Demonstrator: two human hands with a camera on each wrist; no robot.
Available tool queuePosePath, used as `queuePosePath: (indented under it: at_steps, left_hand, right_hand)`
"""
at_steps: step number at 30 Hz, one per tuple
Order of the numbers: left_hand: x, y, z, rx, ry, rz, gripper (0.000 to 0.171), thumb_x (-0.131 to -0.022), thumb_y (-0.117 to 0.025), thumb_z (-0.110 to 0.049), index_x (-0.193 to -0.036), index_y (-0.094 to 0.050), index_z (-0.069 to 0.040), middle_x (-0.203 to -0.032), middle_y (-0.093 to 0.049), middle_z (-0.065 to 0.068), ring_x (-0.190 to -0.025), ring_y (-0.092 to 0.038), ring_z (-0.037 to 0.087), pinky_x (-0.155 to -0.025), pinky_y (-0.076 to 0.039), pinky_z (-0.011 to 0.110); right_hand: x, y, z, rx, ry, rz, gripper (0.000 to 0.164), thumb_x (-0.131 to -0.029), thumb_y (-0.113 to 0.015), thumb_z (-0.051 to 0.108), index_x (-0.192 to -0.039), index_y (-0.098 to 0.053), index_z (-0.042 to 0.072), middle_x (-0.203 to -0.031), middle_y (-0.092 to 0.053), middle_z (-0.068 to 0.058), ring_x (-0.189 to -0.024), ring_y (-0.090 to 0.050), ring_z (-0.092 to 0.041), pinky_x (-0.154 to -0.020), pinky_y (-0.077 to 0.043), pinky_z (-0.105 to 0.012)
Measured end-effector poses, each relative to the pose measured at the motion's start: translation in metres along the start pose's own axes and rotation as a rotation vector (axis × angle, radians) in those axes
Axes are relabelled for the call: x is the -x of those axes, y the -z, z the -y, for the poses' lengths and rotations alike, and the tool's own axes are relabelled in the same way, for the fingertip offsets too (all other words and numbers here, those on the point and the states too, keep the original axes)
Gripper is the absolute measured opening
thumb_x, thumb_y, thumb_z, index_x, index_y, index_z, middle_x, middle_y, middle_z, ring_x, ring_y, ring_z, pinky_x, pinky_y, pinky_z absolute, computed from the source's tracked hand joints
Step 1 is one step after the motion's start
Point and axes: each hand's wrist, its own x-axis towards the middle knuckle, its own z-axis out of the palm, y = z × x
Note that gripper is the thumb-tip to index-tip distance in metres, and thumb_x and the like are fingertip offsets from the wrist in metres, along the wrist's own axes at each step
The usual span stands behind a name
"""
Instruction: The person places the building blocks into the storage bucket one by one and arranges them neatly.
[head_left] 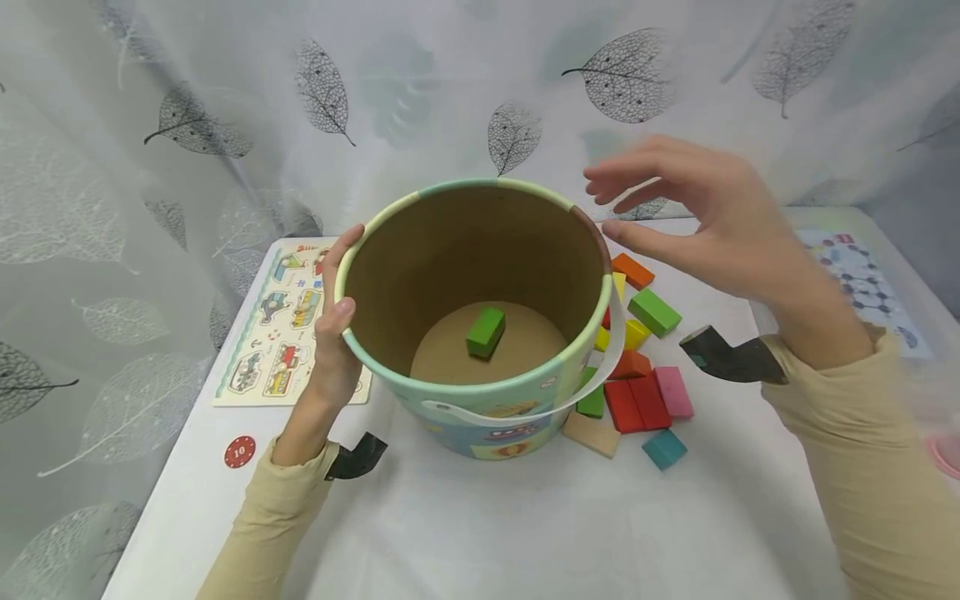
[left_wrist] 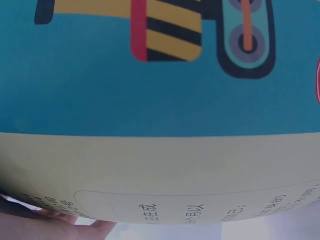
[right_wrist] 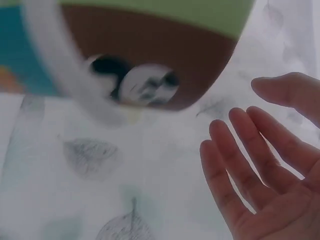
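Note:
A round toy bucket (head_left: 480, 435) with a pale green and yellow rim leans toward me over the table. My left hand (head_left: 334, 354) grips its left rim, the thumb over the edge. One green block (head_left: 486, 332) lies on the bucket's brown inside floor. Beyond the right rim, my right hand (head_left: 712, 208) is raised in the air with fingers spread and nothing in them. In the right wrist view, the bucket's printed wall (right_wrist: 150, 25) is apart from those fingers. A white handle (head_left: 517, 417) hangs across the bucket's front.
Several coloured blocks, including a pink one (head_left: 674, 392) and a teal one (head_left: 664, 449), lie right of the bucket. A picture puzzle board (head_left: 262, 333) and a red chip (head_left: 240, 452) lie to the left. A clear plastic bin (head_left: 870, 218) stands at the right.

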Motion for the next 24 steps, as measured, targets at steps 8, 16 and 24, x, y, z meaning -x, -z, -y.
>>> queuePosePath:
  at_steps: [8, 16, 24]
  left_hand:
    - [0.001, -0.002, -0.003, -0.016, -0.008, -0.001, 0.074, -0.087, -0.049, -0.050, -0.150, -0.024, -0.020, -0.147, -0.034, 0.013, -0.134, -0.034, 0.032, -0.106, -0.032, 0.041]
    - [0.002, 0.003, 0.002, 0.000, -0.011, -0.013, 0.073, -0.087, -0.049, -0.047, -0.150, -0.025, -0.019, -0.148, -0.033, 0.014, -0.134, -0.033, 0.033, -0.106, -0.031, 0.040]
    - [0.000, 0.000, 0.000, -0.022, -0.016, 0.005, 0.076, -0.086, -0.049, -0.051, -0.150, -0.024, -0.019, -0.148, -0.032, 0.014, -0.134, -0.032, 0.034, -0.106, -0.030, 0.042]
  right_hand:
    - [0.057, -0.008, -0.064, 0.051, -0.264, -0.013, 0.049, -0.081, -0.073, -0.004, -0.128, -0.063, 0.007, -0.121, -0.064, -0.002, -0.105, -0.061, -0.005, -0.088, -0.045, -0.006]
    - [0.106, -0.037, -0.115, 0.059, -0.747, 0.255, 0.053, -0.089, -0.069, 0.015, -0.136, -0.050, 0.000, -0.136, -0.049, -0.025, -0.118, -0.054, -0.046, -0.097, -0.046, -0.058]
    - [0.120, -0.050, -0.127, 0.136, -0.815, 0.251, 0.053, -0.086, -0.070, 0.014, -0.133, -0.054, -0.002, -0.125, -0.057, -0.030, -0.107, -0.060, -0.047, -0.086, -0.052, -0.054]
